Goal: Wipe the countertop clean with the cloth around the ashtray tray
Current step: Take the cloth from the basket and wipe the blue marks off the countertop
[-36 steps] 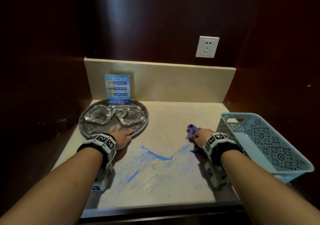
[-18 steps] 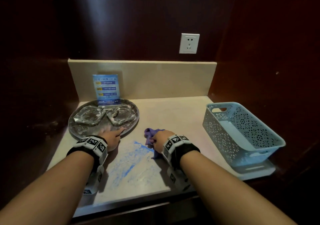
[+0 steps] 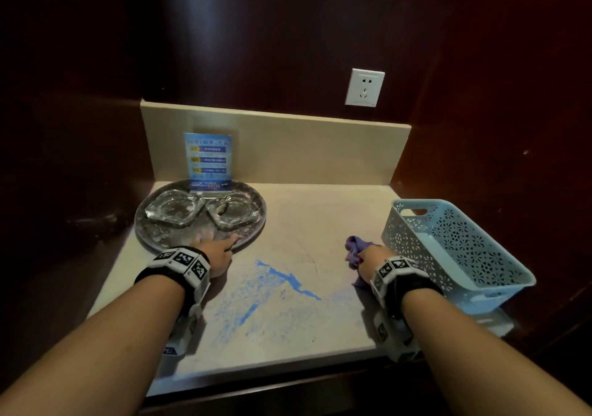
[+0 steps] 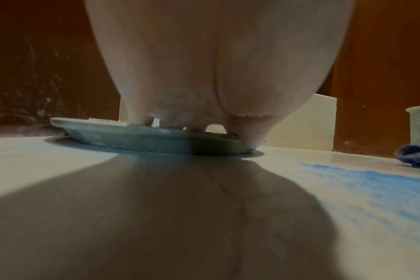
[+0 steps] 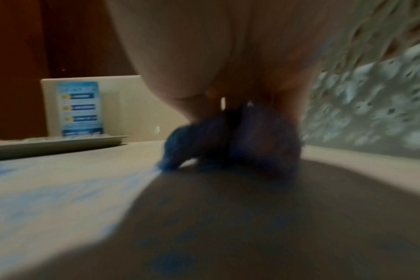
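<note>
My right hand (image 3: 371,260) is bunched around the purple cloth (image 3: 354,248), fingers curled over it and pressing it onto the beige countertop (image 3: 320,210); the right wrist view is blurred, yet the cloth shows crumpled under my palm. Just beyond that hand, on its outer side, stands the pale blue perforated basket (image 3: 455,249). My left hand (image 3: 216,254) lies with straight fingers on the near rim of the round ashtray tray (image 3: 256,228), the thumb against its edge. Ahead of its fingertips sit two glass ashtrays (image 3: 174,207) on the tray, with a blue printed card (image 3: 207,161) standing behind them. Between my hands the countertop carries a smeared blue stain (image 3: 282,279).
</note>
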`<state>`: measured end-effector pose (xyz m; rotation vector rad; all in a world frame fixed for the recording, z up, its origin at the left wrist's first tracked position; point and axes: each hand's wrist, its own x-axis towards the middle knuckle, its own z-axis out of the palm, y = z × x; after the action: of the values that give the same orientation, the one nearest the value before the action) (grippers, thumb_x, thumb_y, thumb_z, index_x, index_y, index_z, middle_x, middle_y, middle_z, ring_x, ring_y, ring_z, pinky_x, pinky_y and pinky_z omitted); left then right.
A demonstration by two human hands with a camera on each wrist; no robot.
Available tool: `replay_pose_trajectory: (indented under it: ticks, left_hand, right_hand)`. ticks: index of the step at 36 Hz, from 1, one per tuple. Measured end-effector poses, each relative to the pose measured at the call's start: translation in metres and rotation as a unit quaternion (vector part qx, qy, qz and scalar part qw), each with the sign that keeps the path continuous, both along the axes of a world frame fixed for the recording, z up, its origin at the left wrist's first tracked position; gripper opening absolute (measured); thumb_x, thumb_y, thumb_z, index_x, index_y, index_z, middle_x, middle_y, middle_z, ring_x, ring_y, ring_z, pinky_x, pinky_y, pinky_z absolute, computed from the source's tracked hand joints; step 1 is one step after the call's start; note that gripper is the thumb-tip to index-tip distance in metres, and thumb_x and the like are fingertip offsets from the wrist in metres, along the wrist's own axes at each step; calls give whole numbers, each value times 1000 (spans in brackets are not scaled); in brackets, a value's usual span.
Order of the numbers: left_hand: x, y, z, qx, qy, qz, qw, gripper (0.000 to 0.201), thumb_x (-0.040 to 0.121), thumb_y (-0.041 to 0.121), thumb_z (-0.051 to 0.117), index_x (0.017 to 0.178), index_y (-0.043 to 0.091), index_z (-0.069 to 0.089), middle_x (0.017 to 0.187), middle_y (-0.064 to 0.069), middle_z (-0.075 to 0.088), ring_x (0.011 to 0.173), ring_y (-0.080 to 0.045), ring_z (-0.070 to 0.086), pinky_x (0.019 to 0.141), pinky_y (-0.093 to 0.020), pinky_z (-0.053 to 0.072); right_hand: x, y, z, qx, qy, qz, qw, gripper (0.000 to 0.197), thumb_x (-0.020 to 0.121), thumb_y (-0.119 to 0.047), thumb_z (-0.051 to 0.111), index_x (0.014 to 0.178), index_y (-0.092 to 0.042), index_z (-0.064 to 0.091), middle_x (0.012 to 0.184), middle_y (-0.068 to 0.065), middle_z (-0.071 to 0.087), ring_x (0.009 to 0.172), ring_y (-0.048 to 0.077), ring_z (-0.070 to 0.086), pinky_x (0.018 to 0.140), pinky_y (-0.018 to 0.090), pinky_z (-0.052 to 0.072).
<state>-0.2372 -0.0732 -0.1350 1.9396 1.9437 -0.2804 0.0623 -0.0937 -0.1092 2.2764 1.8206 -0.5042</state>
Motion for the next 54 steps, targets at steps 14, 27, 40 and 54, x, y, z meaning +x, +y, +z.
replay_pose_trajectory:
  ticks: [14, 27, 40, 54]
  left_hand:
    - [-15, 21, -23, -2, 2, 11, 1000, 55, 100, 40, 26, 149, 48, 4, 162, -14, -4, 149, -36, -4, 121, -50, 6]
    - [-21, -11, -14, 11, 41, 39, 998, 57, 101, 42, 27, 151, 44, 1, 163, -1, -7, 149, -33, -3, 117, -55, 4]
    - [-23, -12, -16, -21, 35, 84, 996, 57, 100, 40, 29, 151, 41, 3, 162, -11, -4, 149, -32, -7, 122, -44, 2]
    - [0, -23, -8, -10, 41, 172, 984, 55, 102, 39, 30, 151, 44, 6, 160, -12, -16, 145, -42, -19, 120, -48, -4]
  right_hand:
    - [-106, -7, 0, 1, 155, 174, 973, 18, 90, -18, 55, 107, -22, 57, 104, 5, 61, 93, 24, 59, 68, 24, 41]
    - [-80, 34, 16, 43, 92, 143, 984, 26, 95, -22, 46, 115, -16, 61, 110, 10, 65, 93, 29, 61, 72, 25, 40]
    - [-133, 34, -2, -23, 127, 300, 945, 29, 92, -37, 47, 108, -22, 66, 119, 2, 64, 102, 22, 62, 87, 26, 48]
    - [-64, 85, 24, 29, 123, 214, 969, 20, 94, -24, 50, 105, -17, 65, 98, 7, 62, 96, 25, 61, 74, 23, 38]
